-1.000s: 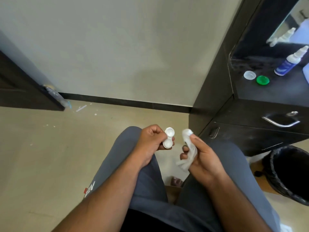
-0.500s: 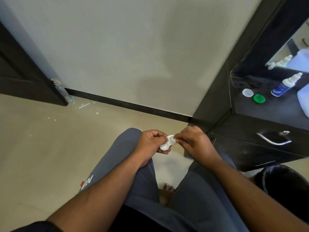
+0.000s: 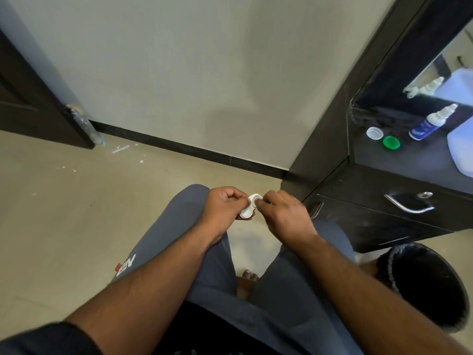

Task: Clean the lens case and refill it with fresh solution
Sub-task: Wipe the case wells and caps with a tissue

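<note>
Over my lap, my left hand (image 3: 222, 208) grips a white two-well lens case (image 3: 247, 212) with no caps on it. My right hand (image 3: 284, 216) is against the case's upper well with its fingers curled; the white tissue it holds is almost wholly hidden under them. On the dark dresser top (image 3: 409, 162) at the right lie a white cap (image 3: 374, 133) and a green cap (image 3: 391, 142). Just behind them stands a blue-and-white solution bottle (image 3: 430, 123).
A black-lined bin (image 3: 422, 285) stands on the floor by my right knee, below the dresser drawer with a metal handle (image 3: 409, 204). A white container (image 3: 460, 149) sits at the right edge of the dresser top. A dark door (image 3: 38, 111) is at the far left.
My right hand has moved left with the tissue and closed on the case's upper well. The view has tilted, so the dresser sits lower and farther right.
</note>
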{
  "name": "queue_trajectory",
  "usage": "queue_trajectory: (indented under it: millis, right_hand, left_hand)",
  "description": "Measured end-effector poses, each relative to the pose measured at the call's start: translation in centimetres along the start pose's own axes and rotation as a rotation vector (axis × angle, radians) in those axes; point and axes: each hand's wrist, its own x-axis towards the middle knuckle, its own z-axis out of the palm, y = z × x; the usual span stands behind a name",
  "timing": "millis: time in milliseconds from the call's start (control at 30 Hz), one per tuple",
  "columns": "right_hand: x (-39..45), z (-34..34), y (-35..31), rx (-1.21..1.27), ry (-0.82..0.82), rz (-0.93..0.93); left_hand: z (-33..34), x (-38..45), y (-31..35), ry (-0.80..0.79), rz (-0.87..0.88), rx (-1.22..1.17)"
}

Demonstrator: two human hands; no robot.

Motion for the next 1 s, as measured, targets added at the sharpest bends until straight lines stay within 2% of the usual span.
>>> queue_trajectory:
  millis: [100,200,267,333,400,467,500,567,633,700,767,800,900,1000]
  right_hand:
    - [-0.3,0.3,-3.6,0.328,0.064,0.484]
    - [0.6,-0.5,-5.8,0.928,0.124,0.984]
    - [1.4,-1.2,-6.1,1.247,0.178,1.234]
    - [1.8,-1.5,-5.3,1.475,0.132,1.427]
    - [1.4,-1.6,-4.3,1.895,0.074,1.532]
    - [0.6,-1.8,-3.5,2.263,0.178,1.515]
    - [0.1,-1.8,-3.0,2.329,0.277,1.501]
    - [-0.5,-1.9,-2.2,2.274,0.445,1.462]
    - [-0.6,-2.4,-1.2,2.078,0.452,1.366]
    - [-0.4,-3.3,-0.4,1.682,0.298,1.163]
    - [0.0,-3.6,0.4,1.101,0.137,0.821]
    - [0.2,-3.5,0.9,0.907,0.095,0.640]
    - [0.9,-2.9,2.0,0.625,0.026,0.214]
    - [1.6,-2.3,2.2,0.435,-0.036,-0.009]
  left_hand:
    - [0.1,-0.3,-0.5,0.037,0.055,0.026]
    - [-0.1,-0.6,-0.5,0.013,0.129,0.101]
    - [-0.2,-0.5,-0.6,-0.004,0.165,0.117]
    - [-0.3,-0.4,-0.7,0.000,0.185,0.129]
    - [-0.2,-0.3,-0.8,0.004,0.185,0.139]
    - [-0.1,-0.3,-0.7,-0.011,0.164,0.123]
    - [0.0,-0.3,-0.6,-0.018,0.140,0.100]
    - [0.0,-0.2,-0.5,-0.032,0.072,0.016]
    - [-0.1,-0.1,-0.3,-0.049,0.024,-0.053]
    - [-0.3,0.1,-0.2,-0.049,0.006,-0.076]
    - [-0.2,0.2,-0.1,-0.049,-0.004,-0.083]
    - [-0.1,0.2,-0.1,-0.054,-0.006,-0.082]
    - [0.1,0.1,0.1,-0.074,-0.004,-0.071]
    - [0.0,-0.1,0.2,-0.069,-0.005,-0.041]
